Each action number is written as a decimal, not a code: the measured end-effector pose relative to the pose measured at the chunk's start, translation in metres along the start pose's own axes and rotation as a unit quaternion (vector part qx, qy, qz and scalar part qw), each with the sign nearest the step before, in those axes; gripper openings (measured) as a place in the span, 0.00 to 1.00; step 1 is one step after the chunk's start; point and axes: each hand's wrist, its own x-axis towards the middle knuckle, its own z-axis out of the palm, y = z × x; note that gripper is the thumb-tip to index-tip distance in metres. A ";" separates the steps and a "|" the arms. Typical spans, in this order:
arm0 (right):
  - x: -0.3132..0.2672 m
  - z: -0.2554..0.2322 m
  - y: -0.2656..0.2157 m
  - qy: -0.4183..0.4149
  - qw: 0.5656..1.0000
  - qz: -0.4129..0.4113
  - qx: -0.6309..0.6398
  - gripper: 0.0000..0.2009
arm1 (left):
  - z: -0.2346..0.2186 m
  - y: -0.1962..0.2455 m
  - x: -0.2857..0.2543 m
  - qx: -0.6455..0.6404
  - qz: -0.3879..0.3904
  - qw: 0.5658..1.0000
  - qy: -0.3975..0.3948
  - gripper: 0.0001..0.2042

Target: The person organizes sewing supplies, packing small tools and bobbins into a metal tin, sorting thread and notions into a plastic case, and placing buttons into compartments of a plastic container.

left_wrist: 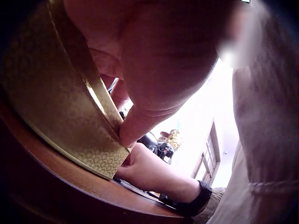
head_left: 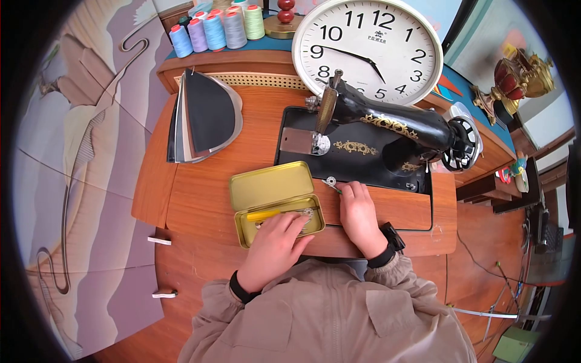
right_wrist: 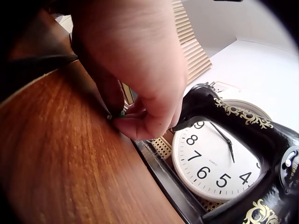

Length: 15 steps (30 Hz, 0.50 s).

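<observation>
My right hand [head_left: 358,212] pinches a thin piece with green on it [right_wrist: 123,113], most of it hidden by the fingers. A round perforated metal disc [head_left: 330,181] shows just beyond these fingertips, by the sewing machine's base. My left hand [head_left: 275,245] reaches over the near side of a gold tin [head_left: 240,235], its fingers over the contents and its thumb close to the rim. Inside the tin lie a yellow-handled tool [head_left: 262,215] and another perforated metal disc [head_left: 308,213]. The tin's lid [head_left: 272,186] is folded back, away from me.
A black sewing machine [head_left: 393,118] stands beyond my right hand, with a large wall clock [head_left: 369,51] leaning behind it. Fan-shaped dark sheets [head_left: 209,118] lie at the back left of the wooden table [head_left: 200,199]. Several thread spools [head_left: 214,31] stand on the ledge behind.
</observation>
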 end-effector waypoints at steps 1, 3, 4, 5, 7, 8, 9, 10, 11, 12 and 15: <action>0.001 0.001 0.001 0.023 1.000 -0.017 -0.002 0.14 | 0.000 0.000 0.000 -0.001 0.003 1.000 0.000 0.17; 0.002 0.000 0.003 0.008 1.000 -0.008 0.015 0.13 | 0.001 -0.001 0.000 -0.003 0.005 1.000 0.003 0.17; 0.002 -0.001 0.004 -0.005 1.000 0.005 0.030 0.12 | 0.002 -0.002 -0.001 -0.007 0.010 1.000 0.003 0.17; 0.002 -0.002 0.007 0.000 0.999 0.003 0.038 0.10 | 0.002 -0.002 -0.001 -0.006 0.009 1.000 0.004 0.17; 0.002 -0.005 0.008 -0.001 0.999 -0.003 0.046 0.09 | 0.003 -0.003 -0.001 0.000 0.015 1.000 -0.004 0.16; 0.003 -0.007 0.010 -0.004 0.998 -0.008 0.056 0.09 | 0.003 -0.004 -0.001 0.000 0.016 1.000 -0.002 0.16; 0.003 -0.009 0.012 -0.004 0.998 -0.010 0.055 0.09 | 0.003 -0.004 -0.002 0.000 0.015 1.000 -0.003 0.16; 0.003 -0.012 0.013 -0.010 0.997 -0.015 0.071 0.09 | 0.003 -0.004 -0.002 0.001 0.015 1.000 -0.006 0.16; 0.004 -0.015 0.012 -0.016 0.996 -0.019 0.087 0.08 | 0.003 -0.004 -0.003 0.001 0.017 1.000 -0.006 0.16; 0.004 -0.018 0.011 -0.013 0.996 -0.017 0.085 0.08 | 0.002 -0.004 -0.002 0.003 0.017 1.000 -0.006 0.16; 0.008 -0.032 -0.002 0.006 0.994 -0.005 0.106 0.09 | 0.003 -0.003 -0.001 0.002 0.022 1.000 -0.009 0.16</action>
